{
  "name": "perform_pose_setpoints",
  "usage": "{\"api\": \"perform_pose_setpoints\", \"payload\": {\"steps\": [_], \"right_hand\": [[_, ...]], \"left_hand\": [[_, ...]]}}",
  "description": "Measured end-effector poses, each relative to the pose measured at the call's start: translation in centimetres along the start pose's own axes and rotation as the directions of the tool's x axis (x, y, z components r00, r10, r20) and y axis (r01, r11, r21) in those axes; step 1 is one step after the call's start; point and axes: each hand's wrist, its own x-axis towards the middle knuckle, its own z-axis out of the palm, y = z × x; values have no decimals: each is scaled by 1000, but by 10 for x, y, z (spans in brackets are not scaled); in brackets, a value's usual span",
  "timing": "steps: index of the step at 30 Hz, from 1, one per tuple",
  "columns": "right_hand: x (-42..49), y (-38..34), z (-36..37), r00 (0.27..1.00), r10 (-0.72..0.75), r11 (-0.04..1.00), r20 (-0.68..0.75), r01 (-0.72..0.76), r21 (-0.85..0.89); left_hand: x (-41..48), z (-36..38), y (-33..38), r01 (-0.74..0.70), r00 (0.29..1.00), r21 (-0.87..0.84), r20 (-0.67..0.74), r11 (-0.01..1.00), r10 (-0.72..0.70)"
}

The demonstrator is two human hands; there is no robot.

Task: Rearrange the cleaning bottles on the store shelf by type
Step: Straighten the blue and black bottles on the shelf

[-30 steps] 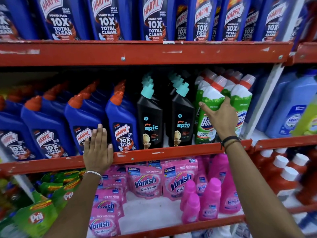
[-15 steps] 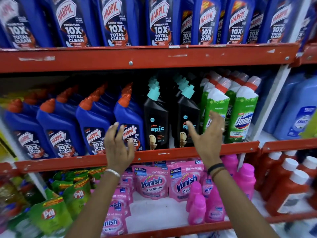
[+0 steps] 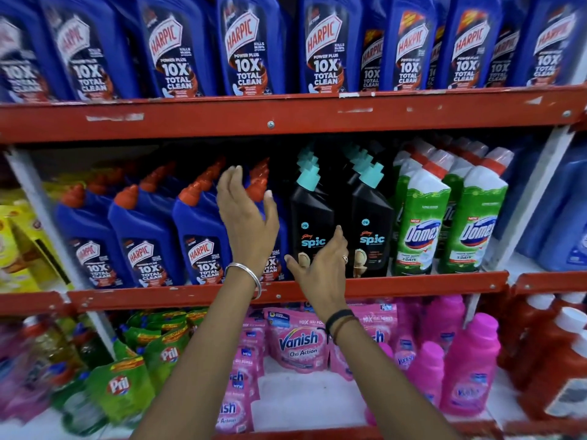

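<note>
- Left hand point(image 3: 246, 222): raised, fingers spread and curved, holding nothing, in front of the rightmost blue bottle point(image 3: 259, 188) on the middle shelf point(image 3: 428, 282).
- Right hand point(image 3: 320, 268): open, empty, fingers apart, in front of the lower part of the left black bottle point(image 3: 313, 217), near the shelf's front edge.
- Blue bottles point(image 3: 143, 230): left part of the shelf.
- Green bottles point(image 3: 451, 223): right end, beside the black bottles point(image 3: 371, 217).
</note>
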Motion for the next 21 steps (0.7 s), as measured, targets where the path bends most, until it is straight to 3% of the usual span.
{"api": "perform_pose_setpoints", "payload": {"steps": [4,10,21], "right_hand": [[4,4,9,998,65,995,15,-64,-73],[7,5,9,994,103,987,22,-100,-126],[5,0,5,989,151,944,-3,-145,-296]], "left_hand": [[-13,3,-13,189,978,-76,107,979,-181],[-17,16,-18,316,933,-54,199,947,-300],[-10,14,-30,284,943,-143,220,948,-249]]}}
